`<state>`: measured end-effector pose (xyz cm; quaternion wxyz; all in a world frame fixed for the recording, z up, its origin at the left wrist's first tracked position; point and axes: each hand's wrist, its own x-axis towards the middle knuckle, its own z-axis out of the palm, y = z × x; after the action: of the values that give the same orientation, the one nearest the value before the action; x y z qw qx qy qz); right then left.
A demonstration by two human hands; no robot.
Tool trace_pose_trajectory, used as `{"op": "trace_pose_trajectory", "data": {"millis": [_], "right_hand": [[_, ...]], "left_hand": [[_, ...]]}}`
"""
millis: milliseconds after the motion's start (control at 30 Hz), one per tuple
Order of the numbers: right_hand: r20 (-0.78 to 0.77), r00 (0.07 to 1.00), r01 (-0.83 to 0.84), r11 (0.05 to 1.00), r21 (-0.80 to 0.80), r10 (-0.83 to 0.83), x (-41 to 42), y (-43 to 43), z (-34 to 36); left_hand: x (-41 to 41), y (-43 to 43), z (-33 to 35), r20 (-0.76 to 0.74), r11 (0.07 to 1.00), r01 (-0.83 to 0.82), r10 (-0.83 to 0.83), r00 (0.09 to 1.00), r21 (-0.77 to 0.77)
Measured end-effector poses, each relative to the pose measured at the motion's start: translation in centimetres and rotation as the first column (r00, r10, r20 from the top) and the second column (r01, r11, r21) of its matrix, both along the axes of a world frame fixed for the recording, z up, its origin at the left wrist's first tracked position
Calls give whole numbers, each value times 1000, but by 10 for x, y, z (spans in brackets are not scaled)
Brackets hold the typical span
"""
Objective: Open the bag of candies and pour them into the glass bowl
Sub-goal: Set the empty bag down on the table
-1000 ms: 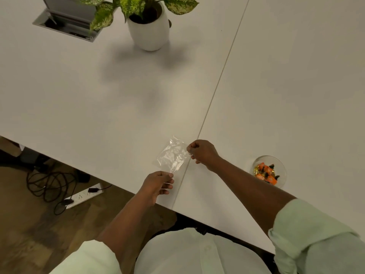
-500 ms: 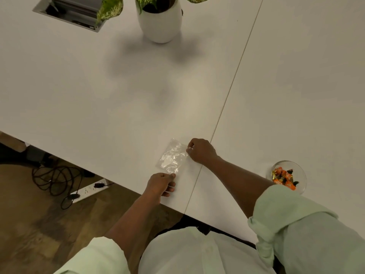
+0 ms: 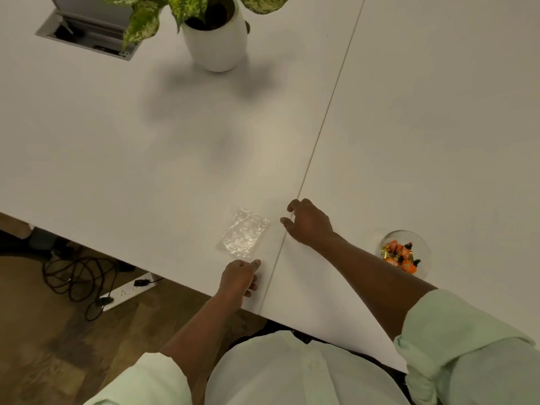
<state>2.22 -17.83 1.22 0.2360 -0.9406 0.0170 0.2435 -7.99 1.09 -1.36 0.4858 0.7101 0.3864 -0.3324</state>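
An empty clear plastic bag (image 3: 245, 232) lies flat on the white table (image 3: 146, 147) near its front edge. My left hand (image 3: 239, 277) hovers just below the bag, fingers loosely curled, holding nothing. Just right of the bag is my right hand (image 3: 308, 222), fingers spread and apart from the plastic. A small glass bowl (image 3: 422, 244) sits to the right, beside my right forearm, and holds orange, gold and black wrapped candies (image 3: 399, 255).
A white pot with a leafy plant (image 3: 217, 39) stands at the back. A metal cable hatch (image 3: 87, 33) is set into the table at the back left. A seam (image 3: 324, 121) splits the tabletop. Cables and a power strip (image 3: 128, 290) lie on the floor.
Both hands held the bag by its corners; they set it down on the table and let go. The hands now sit slightly back from it.
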Motion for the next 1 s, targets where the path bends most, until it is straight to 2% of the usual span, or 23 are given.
{"op": "trace_pose_trajectory", "data": {"millis": [300, 500, 567, 633, 767, 1000], "right_hand": [[129, 978, 161, 987, 18, -162, -32, -107, 41], [315, 911, 294, 955, -47, -265, -65, -186, 51], [322, 882, 375, 926, -40, -343, -78, -212, 50], [263, 852, 470, 883, 2, -454, -89, -232, 45], [42, 783, 614, 782, 106, -620, -106, -258, 32], [-234, 690, 723, 638, 264, -685, -119, -263, 16]], "left_hand": [[8, -87, 13, 59, 987, 143, -138, 989, -75], [16, -151, 24, 107, 965, 236, -224, 969, -111], [18, -175, 28, 131, 955, 272, -256, 958, -122], [21, -196, 33, 160, 943, 311, -290, 943, -121], [25, -231, 40, 199, 922, 377, -355, 913, -84], [33, -267, 45, 219, 852, 524, -513, 830, 7]]}}
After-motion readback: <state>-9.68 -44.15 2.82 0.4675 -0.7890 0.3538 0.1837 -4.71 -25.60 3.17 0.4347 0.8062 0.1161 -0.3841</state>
